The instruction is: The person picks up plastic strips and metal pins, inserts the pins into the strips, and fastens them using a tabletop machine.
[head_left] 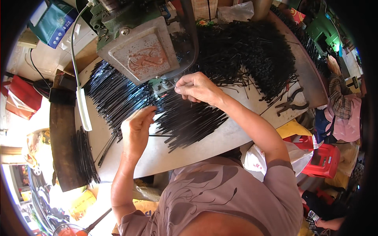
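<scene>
Under the head of a green and grey press machine (138, 51), my right hand (199, 89) is pinched together beside the small metal tooling (160, 85). A thin wire-like piece seems to be between its fingertips, with a short end showing below the palm. My left hand (137, 128) is closed too, its thumb and fingertips meeting just below the tooling; what they hold is too small to make out. Thin black wire-like strips lie in bundles on both sides of my hands, one bundle (118, 96) to the left and another (193, 122) below my right hand.
A large tangled heap of black strips (248, 51) covers the far right of the pale worktable (157, 163). Black-handled pliers (292, 103) lie near its right edge. A white-ended cable (82, 106) hangs at the left. Another person (342, 106) sits at a green machine on the right.
</scene>
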`<act>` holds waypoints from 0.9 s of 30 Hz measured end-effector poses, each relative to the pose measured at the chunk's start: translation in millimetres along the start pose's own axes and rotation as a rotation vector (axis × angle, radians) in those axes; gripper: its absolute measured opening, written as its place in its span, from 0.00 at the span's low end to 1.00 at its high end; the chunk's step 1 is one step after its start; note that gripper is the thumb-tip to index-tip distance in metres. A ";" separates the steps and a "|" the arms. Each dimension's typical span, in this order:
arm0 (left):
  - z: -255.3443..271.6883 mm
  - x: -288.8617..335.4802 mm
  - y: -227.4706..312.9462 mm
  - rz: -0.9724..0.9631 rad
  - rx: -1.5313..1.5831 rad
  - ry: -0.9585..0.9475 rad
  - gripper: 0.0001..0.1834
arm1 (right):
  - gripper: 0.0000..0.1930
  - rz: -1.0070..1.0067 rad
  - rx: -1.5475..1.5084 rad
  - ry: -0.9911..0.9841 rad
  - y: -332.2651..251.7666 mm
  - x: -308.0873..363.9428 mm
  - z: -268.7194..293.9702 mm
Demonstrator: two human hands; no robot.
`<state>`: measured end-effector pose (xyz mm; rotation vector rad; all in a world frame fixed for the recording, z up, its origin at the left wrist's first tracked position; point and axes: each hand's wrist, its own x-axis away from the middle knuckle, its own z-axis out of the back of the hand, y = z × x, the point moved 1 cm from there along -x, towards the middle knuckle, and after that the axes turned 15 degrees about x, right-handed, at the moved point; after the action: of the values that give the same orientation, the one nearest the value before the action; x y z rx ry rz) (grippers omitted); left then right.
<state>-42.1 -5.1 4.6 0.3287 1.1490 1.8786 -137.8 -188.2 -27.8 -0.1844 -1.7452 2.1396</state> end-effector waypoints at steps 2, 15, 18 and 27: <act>-4.9 0.4 -5.1 0.125 0.362 -0.090 0.07 | 0.06 0.006 0.012 0.023 -1.5 -1.0 -1.4; -28.7 -40.3 -26.5 0.194 0.360 0.034 0.12 | 0.10 0.047 -0.105 0.058 -2.5 -7.8 -5.4; -30.5 -39.9 -26.5 0.191 0.417 0.036 0.11 | 0.10 0.038 -0.099 0.062 -3.5 -7.7 -6.3; -33.1 -39.5 -29.9 0.091 0.342 0.066 0.10 | 0.10 0.051 -0.064 0.066 -0.5 -10.8 -5.7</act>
<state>-23.2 -50.2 -29.3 0.5190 1.5256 1.7779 -125.8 -186.8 -30.1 -0.3159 -1.7908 2.0891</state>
